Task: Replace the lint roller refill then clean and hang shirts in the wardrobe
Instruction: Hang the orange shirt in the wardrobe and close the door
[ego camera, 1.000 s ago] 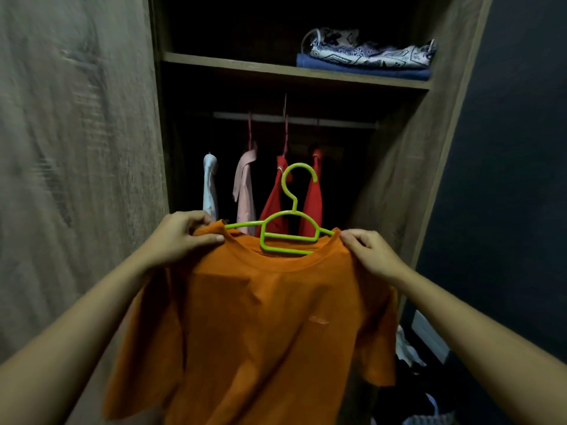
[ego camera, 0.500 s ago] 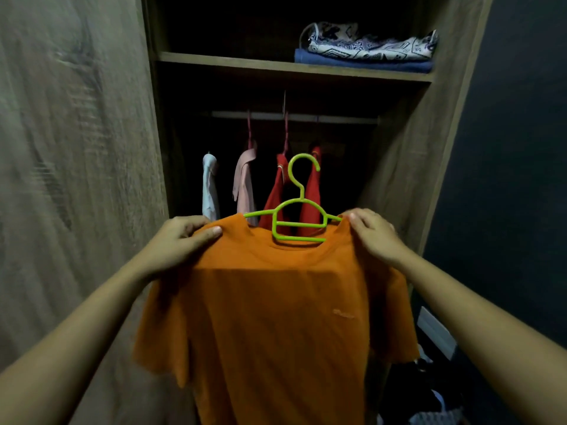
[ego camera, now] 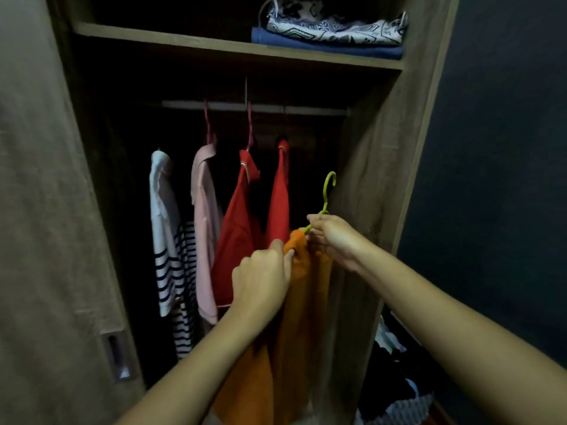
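Observation:
An orange shirt hangs edge-on from a lime green hanger inside the open wardrobe, well below the rail. My left hand pinches the near shoulder of the orange shirt. My right hand grips the far shoulder and the base of the hanger. The hanger's hook points up, free of the rail, beside the wardrobe's right wall. Several shirts hang on the rail: a white striped one, a pink one and two red ones.
A shelf above the rail carries folded blue and patterned cloth. The wardrobe's sliding door stands at the left with a recessed handle. Loose clothes lie low at the right, against a dark wall.
The orange shirt turned from facing me to edge-on and moved right, into the wardrobe. Both hands came closer together at its shoulders. The view moved nearer to the hanging shirts.

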{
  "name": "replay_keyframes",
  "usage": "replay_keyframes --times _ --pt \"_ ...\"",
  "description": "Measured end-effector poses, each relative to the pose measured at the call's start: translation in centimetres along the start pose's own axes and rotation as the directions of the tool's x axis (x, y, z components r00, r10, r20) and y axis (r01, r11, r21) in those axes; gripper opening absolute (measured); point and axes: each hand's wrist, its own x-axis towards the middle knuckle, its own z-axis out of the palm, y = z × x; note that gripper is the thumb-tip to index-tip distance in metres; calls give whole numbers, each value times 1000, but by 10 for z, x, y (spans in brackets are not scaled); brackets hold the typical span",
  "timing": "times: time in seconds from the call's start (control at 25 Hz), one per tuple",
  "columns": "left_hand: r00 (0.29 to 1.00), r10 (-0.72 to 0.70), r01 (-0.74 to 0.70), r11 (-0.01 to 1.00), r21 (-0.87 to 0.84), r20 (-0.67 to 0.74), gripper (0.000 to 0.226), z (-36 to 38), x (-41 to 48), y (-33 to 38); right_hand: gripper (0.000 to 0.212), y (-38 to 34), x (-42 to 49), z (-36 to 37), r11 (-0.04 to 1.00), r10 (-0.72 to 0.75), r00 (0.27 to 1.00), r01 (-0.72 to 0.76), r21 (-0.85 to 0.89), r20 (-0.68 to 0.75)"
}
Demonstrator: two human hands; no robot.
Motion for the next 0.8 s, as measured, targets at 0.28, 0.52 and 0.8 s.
replay_keyframes --times 0.28,0.52,0.8 --pt "996 -60 38 958 -283 -69 46 14 120 16 18 -35 65 -40 995 -59 978 42 -92 -201" --pt "965 -235 184 925 -333 -120 63 40 260 21 19 -78 127 -57 936 -256 940 183 -302 -224" --pt "958 -258 285 849 -445 122 43 72 294 30 24 -108 197 -75 873 -328 941 268 -408 -84"
